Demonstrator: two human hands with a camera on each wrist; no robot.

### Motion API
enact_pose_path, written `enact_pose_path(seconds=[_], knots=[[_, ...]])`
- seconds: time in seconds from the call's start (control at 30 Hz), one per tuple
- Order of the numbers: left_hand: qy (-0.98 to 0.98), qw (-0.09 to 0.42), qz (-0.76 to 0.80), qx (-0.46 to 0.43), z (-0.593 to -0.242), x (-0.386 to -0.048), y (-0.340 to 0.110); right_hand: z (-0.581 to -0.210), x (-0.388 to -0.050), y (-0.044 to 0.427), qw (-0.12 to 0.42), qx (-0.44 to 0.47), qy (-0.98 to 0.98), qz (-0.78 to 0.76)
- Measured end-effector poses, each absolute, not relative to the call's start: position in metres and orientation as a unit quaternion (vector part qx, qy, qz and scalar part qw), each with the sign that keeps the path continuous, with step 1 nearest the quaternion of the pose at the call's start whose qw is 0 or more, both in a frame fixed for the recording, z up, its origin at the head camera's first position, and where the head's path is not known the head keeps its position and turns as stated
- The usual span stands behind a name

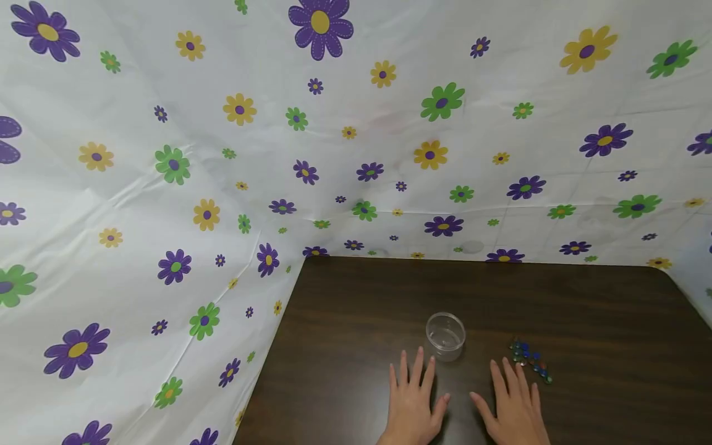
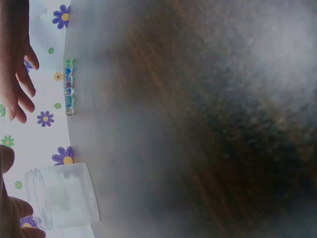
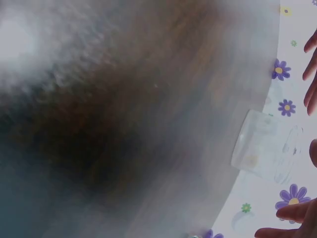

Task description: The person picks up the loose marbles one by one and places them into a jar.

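Note:
Both hands are spread with straight fingers over the dark table, holding nothing. My left hand (image 1: 410, 402) is just in front of a clear round plastic jar (image 1: 445, 337), which stands upright with its mouth uncovered. To the right, my right hand (image 1: 513, 405) has its fingertips near a small cluster of shiny glass beads (image 1: 531, 360) in blue, green and some red. In the left wrist view the beads (image 2: 69, 88) line up along the table, and the jar (image 2: 67, 196) is beside the left fingers. The right wrist view shows the see-through jar (image 3: 262, 145) between the hands.
A dark brown wood-grain table (image 1: 356, 321) carries everything. Behind it and along its left side hangs a white sheet (image 1: 139, 204) printed with purple, yellow and green flowers. The table's far edge meets this sheet.

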State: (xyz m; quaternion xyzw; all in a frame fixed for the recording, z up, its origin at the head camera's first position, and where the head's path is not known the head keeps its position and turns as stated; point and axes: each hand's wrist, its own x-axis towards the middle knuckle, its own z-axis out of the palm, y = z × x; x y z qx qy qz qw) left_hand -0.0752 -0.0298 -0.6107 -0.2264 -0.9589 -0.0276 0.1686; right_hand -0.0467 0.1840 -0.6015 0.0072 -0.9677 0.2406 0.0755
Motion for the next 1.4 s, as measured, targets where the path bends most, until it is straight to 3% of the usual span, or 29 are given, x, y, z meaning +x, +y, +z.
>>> enact_pose_path(seconds=[0.2, 0.3, 0.37, 0.53, 0.63, 0.73, 0.83, 1.0, 1.4], knots=[[-0.96, 0.164, -0.021, -0.227, -0.61, -0.076, -0.03, -0.602, -0.049, 0.183, 0.115, 0.009, -0.964, 0.24], [-0.957, 0.173, -0.027, -0.233, -0.61, -0.077, -0.029, -0.601, -0.05, 0.186, 0.104, 0.006, -0.964, 0.246], [-0.949, 0.195, -0.04, -0.245, -0.609, -0.081, -0.03, -0.597, -0.052, 0.192, 0.092, 0.001, -0.964, 0.249], [-0.908, 0.275, -0.145, -0.281, -0.605, -0.106, -0.031, -0.588, -0.059, 0.226, 0.138, -0.049, -0.957, 0.251], [-0.886, 0.285, -0.234, -0.281, -0.602, -0.126, -0.031, -0.586, -0.062, 0.251, 0.143, -0.111, -0.948, 0.262], [-0.884, 0.246, -0.293, -0.27, -0.599, -0.142, -0.029, -0.588, -0.066, 0.271, 0.103, -0.141, -0.945, 0.277], [-0.897, 0.169, -0.313, -0.262, -0.595, -0.153, -0.025, -0.592, -0.069, 0.284, 0.062, -0.14, -0.945, 0.29], [-0.912, 0.065, -0.305, -0.265, -0.589, -0.163, -0.014, -0.599, -0.075, 0.291, 0.041, -0.135, -0.945, 0.295], [-0.914, 0.047, -0.321, -0.244, -0.592, -0.17, -0.004, -0.603, -0.085, 0.302, -0.019, -0.13, -0.942, 0.308]])
